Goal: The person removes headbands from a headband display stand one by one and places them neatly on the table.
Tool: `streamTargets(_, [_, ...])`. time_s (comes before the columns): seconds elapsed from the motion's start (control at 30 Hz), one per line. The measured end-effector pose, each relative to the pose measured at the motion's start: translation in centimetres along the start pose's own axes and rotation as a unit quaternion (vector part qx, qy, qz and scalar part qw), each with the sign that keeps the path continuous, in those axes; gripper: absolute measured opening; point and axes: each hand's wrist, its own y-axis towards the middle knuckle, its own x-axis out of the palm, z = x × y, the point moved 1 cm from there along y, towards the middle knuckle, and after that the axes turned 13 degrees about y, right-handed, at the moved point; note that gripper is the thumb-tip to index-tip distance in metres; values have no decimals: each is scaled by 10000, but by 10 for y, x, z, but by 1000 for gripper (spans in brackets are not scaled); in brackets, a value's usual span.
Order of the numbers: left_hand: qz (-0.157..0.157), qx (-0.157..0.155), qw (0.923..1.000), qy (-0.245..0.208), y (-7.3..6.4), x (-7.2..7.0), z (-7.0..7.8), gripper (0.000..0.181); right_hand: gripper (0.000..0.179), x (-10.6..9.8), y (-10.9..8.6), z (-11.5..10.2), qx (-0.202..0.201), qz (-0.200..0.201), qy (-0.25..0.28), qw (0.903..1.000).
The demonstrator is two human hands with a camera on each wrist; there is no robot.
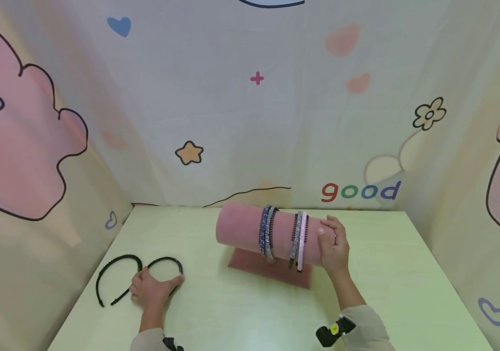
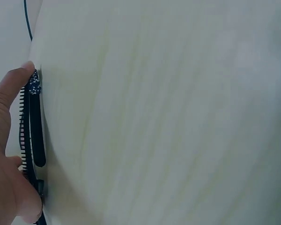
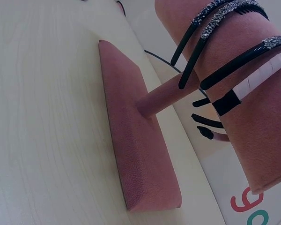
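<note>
On the left of the table my left hand spans a black headband, thumb on one side and fingers on the other. The left wrist view shows this headband's toothed inner edge and a patch of glittering stones under a fingertip. Beside it lies a second black headband. My right hand grips the right end of a pink padded roll stand, thumb in front, fingers over the top. Around the roll sit a blue glitter headband, silver glitter ones and a pale pink one.
The stand's flat pink base rests on the pale wooden table, joined to the roll by a short post. A printed cloth backdrop rises behind the table, with more cloth at both sides.
</note>
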Motion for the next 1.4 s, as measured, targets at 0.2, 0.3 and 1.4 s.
streamTargets(0.2, [-141,-115,9993,332,3,-6,-1,120,26,1,0,-1,-40,-22,4,10000])
streamTargets(0.3, [-171,-198,9993,277,3,-8,0,120,26,1,0,-1,-39,-7,27,10000])
streamTargets(1.4, [78,412,9857,-1633,-20,-39,48,94,24,-4,5,16,-131,5,88,9999])
